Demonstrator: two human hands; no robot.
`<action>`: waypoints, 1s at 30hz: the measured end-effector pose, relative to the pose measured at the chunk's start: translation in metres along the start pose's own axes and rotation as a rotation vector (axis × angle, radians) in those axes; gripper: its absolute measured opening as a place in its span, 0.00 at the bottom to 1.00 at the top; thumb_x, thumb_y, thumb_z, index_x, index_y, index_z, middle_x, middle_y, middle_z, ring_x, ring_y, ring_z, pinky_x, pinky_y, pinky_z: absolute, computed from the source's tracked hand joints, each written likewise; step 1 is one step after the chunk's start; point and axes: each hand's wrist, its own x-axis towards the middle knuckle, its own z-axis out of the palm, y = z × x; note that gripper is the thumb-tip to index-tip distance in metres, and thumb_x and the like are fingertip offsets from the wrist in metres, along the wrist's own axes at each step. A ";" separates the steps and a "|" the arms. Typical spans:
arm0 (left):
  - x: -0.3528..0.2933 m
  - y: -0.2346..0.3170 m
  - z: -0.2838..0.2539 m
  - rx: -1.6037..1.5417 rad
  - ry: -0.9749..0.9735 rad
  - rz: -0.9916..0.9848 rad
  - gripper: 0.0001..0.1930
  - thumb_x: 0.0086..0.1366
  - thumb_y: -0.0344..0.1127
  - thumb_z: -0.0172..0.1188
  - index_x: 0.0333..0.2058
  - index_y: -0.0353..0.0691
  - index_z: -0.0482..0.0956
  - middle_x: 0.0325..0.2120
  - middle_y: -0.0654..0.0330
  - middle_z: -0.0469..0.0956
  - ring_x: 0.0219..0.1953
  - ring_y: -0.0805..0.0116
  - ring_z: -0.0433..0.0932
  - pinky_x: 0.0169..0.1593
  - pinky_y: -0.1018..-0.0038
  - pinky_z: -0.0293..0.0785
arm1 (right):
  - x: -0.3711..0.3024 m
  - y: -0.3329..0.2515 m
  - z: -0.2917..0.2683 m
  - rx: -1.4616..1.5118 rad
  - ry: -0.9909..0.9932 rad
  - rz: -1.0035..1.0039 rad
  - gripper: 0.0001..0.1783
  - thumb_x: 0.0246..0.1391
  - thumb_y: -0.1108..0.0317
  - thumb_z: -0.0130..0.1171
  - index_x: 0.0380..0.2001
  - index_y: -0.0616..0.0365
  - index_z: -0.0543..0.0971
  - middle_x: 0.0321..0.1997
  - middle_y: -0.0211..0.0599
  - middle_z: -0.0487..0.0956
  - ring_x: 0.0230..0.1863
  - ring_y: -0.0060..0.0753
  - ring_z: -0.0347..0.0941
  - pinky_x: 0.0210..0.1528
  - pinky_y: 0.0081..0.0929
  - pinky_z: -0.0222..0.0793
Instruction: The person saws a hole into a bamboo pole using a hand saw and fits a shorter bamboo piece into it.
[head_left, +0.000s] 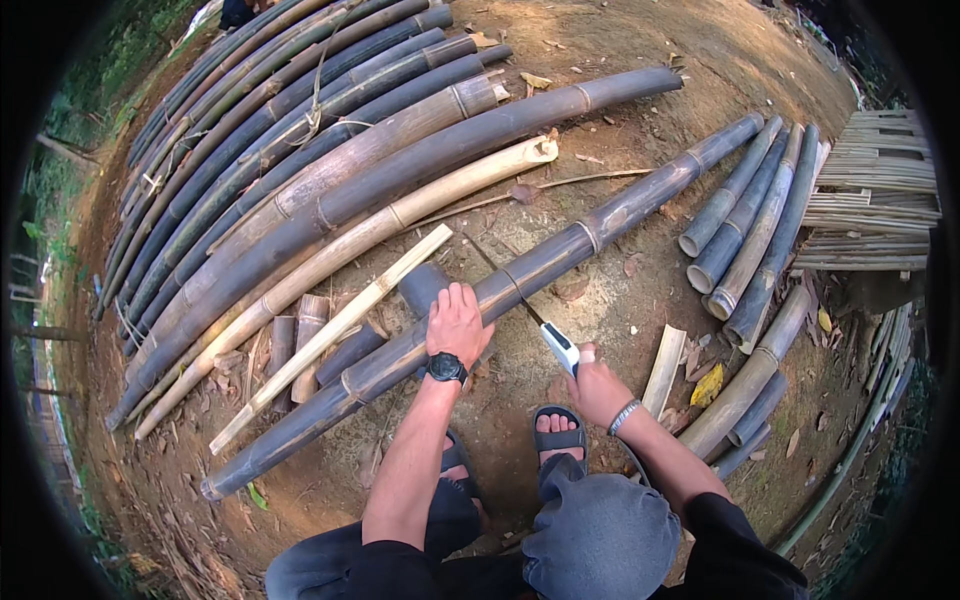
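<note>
Left hand [456, 325] palm down on a dark bamboo pole [590, 232], fingers extended. Right hand [600, 390] wrapped round a white-handled saw [560, 345], blade crossing the pole just beside the left hand. Pole lies diagonally over a short bamboo piece [422, 288]. Farther right: hollow bamboo tubes [735, 240], open ends toward the person; interiors too shadowed to read. Upper left: tied poles [300, 112].
</note>
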 end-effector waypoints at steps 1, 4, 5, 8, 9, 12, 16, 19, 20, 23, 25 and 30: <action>-0.001 -0.009 -0.001 0.002 -0.036 -0.027 0.30 0.46 0.49 0.75 0.41 0.37 0.72 0.39 0.57 0.70 0.46 0.59 0.72 0.51 0.67 0.74 | -0.027 -0.001 -0.003 0.007 -0.045 0.033 0.27 0.62 0.64 0.54 0.51 0.80 0.59 0.23 0.67 0.77 0.28 0.70 0.77 0.31 0.56 0.74; -0.010 -0.008 0.002 0.029 -0.035 0.007 0.31 0.47 0.49 0.75 0.43 0.36 0.72 0.39 0.57 0.70 0.46 0.60 0.72 0.51 0.68 0.73 | -0.060 0.002 -0.017 -0.004 -0.072 0.049 0.26 0.63 0.64 0.53 0.50 0.78 0.59 0.23 0.67 0.78 0.28 0.70 0.77 0.30 0.57 0.74; -0.010 -0.002 0.003 0.048 -0.050 -0.012 0.33 0.47 0.50 0.74 0.45 0.35 0.72 0.40 0.57 0.70 0.47 0.61 0.72 0.51 0.68 0.73 | -0.060 0.001 -0.019 -0.010 -0.053 0.042 0.26 0.63 0.64 0.53 0.50 0.78 0.59 0.23 0.66 0.78 0.27 0.70 0.77 0.30 0.57 0.75; -0.002 0.003 0.004 -0.012 -0.040 0.007 0.33 0.47 0.50 0.74 0.46 0.34 0.72 0.40 0.58 0.70 0.46 0.61 0.72 0.51 0.69 0.73 | 0.021 0.004 0.008 -0.050 0.032 -0.035 0.31 0.61 0.64 0.54 0.54 0.81 0.55 0.23 0.68 0.77 0.28 0.71 0.77 0.31 0.57 0.75; -0.005 -0.003 0.004 0.000 -0.042 0.011 0.33 0.47 0.50 0.74 0.46 0.34 0.72 0.40 0.58 0.70 0.46 0.61 0.72 0.51 0.69 0.73 | 0.014 0.000 0.009 -0.059 0.007 -0.030 0.31 0.61 0.65 0.54 0.54 0.82 0.55 0.23 0.68 0.77 0.28 0.71 0.77 0.31 0.57 0.75; -0.018 0.000 0.004 -0.037 -0.083 0.010 0.33 0.46 0.49 0.75 0.45 0.34 0.73 0.40 0.58 0.70 0.46 0.61 0.72 0.50 0.69 0.73 | -0.009 -0.007 -0.002 -0.083 -0.064 -0.033 0.31 0.61 0.67 0.53 0.54 0.83 0.55 0.23 0.69 0.77 0.28 0.72 0.77 0.31 0.58 0.74; -0.015 0.008 0.012 0.035 -0.004 0.023 0.33 0.46 0.49 0.75 0.45 0.35 0.73 0.40 0.58 0.70 0.47 0.62 0.72 0.50 0.69 0.74 | 0.015 -0.016 -0.019 -0.076 -0.040 -0.068 0.29 0.61 0.68 0.53 0.53 0.84 0.56 0.23 0.70 0.77 0.29 0.72 0.76 0.32 0.57 0.74; -0.009 0.006 0.014 -0.054 -0.021 0.000 0.33 0.46 0.48 0.75 0.46 0.34 0.73 0.40 0.58 0.70 0.47 0.61 0.71 0.51 0.67 0.73 | 0.024 0.003 0.000 -0.071 -0.005 -0.079 0.29 0.62 0.67 0.53 0.52 0.84 0.56 0.23 0.70 0.76 0.29 0.72 0.76 0.32 0.58 0.73; -0.015 -0.004 0.012 -0.082 -0.050 -0.044 0.33 0.46 0.47 0.75 0.46 0.34 0.73 0.40 0.58 0.70 0.47 0.61 0.71 0.51 0.67 0.73 | -0.012 0.002 -0.005 -0.053 -0.017 -0.063 0.28 0.61 0.68 0.54 0.52 0.81 0.56 0.22 0.70 0.76 0.28 0.73 0.76 0.31 0.59 0.72; -0.023 0.003 0.017 0.015 -0.023 -0.013 0.33 0.46 0.48 0.74 0.46 0.33 0.73 0.40 0.58 0.70 0.46 0.62 0.71 0.51 0.68 0.73 | -0.102 0.052 -0.011 0.098 -0.045 0.096 0.27 0.61 0.68 0.56 0.52 0.76 0.56 0.22 0.68 0.76 0.28 0.75 0.75 0.29 0.60 0.72; -0.022 0.004 0.022 0.086 0.029 0.007 0.33 0.46 0.49 0.74 0.46 0.34 0.74 0.39 0.59 0.69 0.45 0.63 0.71 0.50 0.69 0.73 | -0.124 0.029 -0.023 0.063 -0.046 0.140 0.27 0.60 0.68 0.57 0.51 0.74 0.56 0.22 0.67 0.76 0.28 0.75 0.75 0.29 0.60 0.72; -0.020 -0.002 0.016 -0.005 0.000 -0.034 0.32 0.46 0.49 0.74 0.44 0.35 0.74 0.39 0.59 0.69 0.47 0.64 0.70 0.50 0.69 0.73 | -0.050 0.005 -0.004 -0.093 0.016 0.025 0.26 0.61 0.66 0.58 0.51 0.72 0.58 0.23 0.67 0.77 0.30 0.75 0.75 0.31 0.58 0.73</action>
